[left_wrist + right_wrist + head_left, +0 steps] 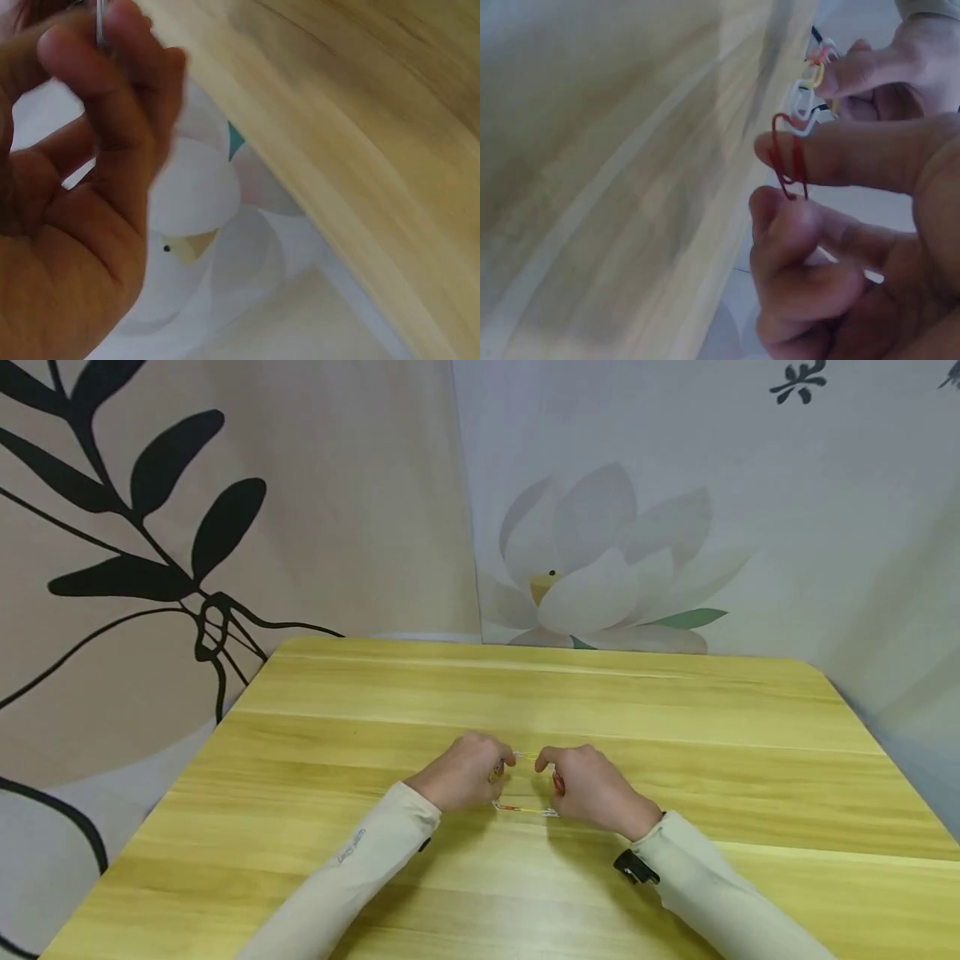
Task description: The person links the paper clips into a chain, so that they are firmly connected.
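Note:
A chain of linked paper clips [525,811] in red, yellow and white hangs in a loop between the two hands above the table. My right hand [596,785] pinches a red paper clip [776,150] between thumb and forefinger; a white paper clip [802,101] links onto it. Opposite, my left hand [468,770] pinches another part of the chain, with a yellow piece showing at its fingers. In the left wrist view, a thin pale wire [100,22] stands at the left fingertips. The left fingers partly hide the clips they hold.
The wooden table [360,693] spreads under both hands, its far edge near the wall hangings. A floral cloth [615,552] hangs behind, beside a beige cloth [360,510] with a dark leaf print. A black strap device [636,866] sits at the right wrist.

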`<state>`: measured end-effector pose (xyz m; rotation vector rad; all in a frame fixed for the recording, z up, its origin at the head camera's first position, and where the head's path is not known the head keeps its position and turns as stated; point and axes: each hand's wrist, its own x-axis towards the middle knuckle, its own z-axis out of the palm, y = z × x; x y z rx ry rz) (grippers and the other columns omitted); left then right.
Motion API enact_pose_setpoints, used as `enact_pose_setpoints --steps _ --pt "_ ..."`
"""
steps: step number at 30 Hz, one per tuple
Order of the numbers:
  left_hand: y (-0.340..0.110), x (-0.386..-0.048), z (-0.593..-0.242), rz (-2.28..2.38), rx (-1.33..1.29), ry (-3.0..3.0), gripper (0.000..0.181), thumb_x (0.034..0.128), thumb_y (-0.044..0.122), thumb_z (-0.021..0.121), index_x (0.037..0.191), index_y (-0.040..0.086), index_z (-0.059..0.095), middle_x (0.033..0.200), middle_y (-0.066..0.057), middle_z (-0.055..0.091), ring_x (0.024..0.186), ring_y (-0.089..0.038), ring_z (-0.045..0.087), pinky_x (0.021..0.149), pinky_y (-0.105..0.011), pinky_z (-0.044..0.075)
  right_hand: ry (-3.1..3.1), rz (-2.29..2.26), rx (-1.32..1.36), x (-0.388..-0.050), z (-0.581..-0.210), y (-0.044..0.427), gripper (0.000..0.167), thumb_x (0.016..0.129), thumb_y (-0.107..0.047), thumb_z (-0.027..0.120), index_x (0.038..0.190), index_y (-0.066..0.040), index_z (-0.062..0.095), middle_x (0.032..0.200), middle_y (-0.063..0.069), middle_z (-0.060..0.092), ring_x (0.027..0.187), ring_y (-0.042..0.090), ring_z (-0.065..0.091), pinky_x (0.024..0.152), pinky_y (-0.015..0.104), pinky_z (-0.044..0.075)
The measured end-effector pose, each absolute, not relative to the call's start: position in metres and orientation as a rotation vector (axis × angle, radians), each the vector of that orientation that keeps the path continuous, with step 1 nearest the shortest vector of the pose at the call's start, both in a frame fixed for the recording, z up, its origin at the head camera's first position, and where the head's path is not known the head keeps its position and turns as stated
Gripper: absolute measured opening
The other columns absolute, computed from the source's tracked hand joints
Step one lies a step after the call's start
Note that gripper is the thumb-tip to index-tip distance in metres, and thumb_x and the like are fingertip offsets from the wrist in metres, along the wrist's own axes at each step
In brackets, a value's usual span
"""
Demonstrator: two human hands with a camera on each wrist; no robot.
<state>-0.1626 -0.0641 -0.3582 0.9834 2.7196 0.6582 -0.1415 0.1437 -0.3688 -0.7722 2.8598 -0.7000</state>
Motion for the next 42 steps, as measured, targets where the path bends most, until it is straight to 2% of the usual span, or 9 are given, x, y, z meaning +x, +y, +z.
enact_pose_setpoints --steps 4,9,13,20,24,33,42 --pt "-0.063 -0.169 -0.365 0.598 0.927 2.687 0.032 0.0813 -0.006 0.074 0.113 -0.004 0.072 0.109 -0.014 0.075 0.080 -0.014 0.065 0.068 -0.023 0.054 2.843 -0.687 -0.738 -0.148 -0.374 0.138 0.038 0.072 0.008 0.068 0.109 -0.001 0.068 0.055 -0.007 0.046 0.051 0.004 0.036 0.050 0.018 0.031" --pt "-0.061 -0.177 -0.374 0.541 0.852 2.672 0.035 0.0802 0.000 0.079 0.114 -0.002 0.072 0.090 -0.007 0.072 0.069 -0.009 0.053 0.062 -0.020 0.047 2.799 -0.666 -0.686 -0.154 -0.377 0.135 0.041 0.072 0.007 0.071 0.112 -0.001 0.068 0.054 -0.006 0.047 0.050 0.006 0.039 0.049 0.020 0.029" --pt "-0.059 -0.182 -0.377 0.508 0.829 2.677 0.036 0.0803 0.004 0.081 0.115 -0.001 0.071 0.082 -0.002 0.068 0.067 -0.008 0.051 0.061 -0.020 0.046 2.774 -0.640 -0.656 -0.159 -0.378 0.133 0.041 0.075 0.004 0.073 0.115 -0.002 0.067 0.056 -0.003 0.051 0.052 0.009 0.042 0.050 0.021 0.031" --pt "-0.059 -0.186 -0.375 0.413 0.783 2.705 0.040 0.0787 0.014 0.084 0.116 0.008 0.072 0.094 0.000 0.069 0.082 -0.011 0.057 0.072 -0.025 0.049 2.760 -0.620 -0.622 -0.165 -0.380 0.135 0.042 0.075 -0.005 0.082 0.114 -0.005 0.067 0.066 -0.004 0.057 0.060 0.011 0.052 0.057 0.025 0.041" --pt "-0.060 -0.184 -0.375 0.396 0.731 2.710 0.041 0.0794 0.018 0.085 0.118 0.013 0.071 0.099 0.001 0.066 0.089 -0.014 0.056 0.078 -0.029 0.049 2.752 -0.641 -0.638 -0.165 -0.381 0.136 0.042 0.075 -0.009 0.085 0.112 -0.005 0.067 0.064 -0.003 0.057 0.060 0.011 0.051 0.058 0.025 0.041" --pt "-0.059 -0.179 -0.373 0.353 0.729 2.732 0.047 0.0791 0.033 0.086 0.119 0.015 0.068 0.102 -0.001 0.060 0.084 -0.014 0.053 0.073 -0.029 0.048 2.752 -0.642 -0.591 -0.166 -0.382 0.137 0.047 0.074 -0.019 0.089 0.114 -0.007 0.067 0.075 -0.001 0.060 0.070 0.014 0.054 0.063 0.028 0.044" --pt "-0.060 -0.180 -0.372 0.327 0.721 2.721 0.054 0.0764 0.037 0.087 0.122 0.016 0.066 0.106 -0.001 0.060 0.085 -0.015 0.054 0.076 -0.030 0.049 2.749 -0.652 -0.581 -0.165 -0.382 0.135 0.052 0.072 -0.020 0.091 0.116 -0.009 0.066 0.078 0.001 0.061 0.071 0.014 0.055 0.062 0.029 0.044"
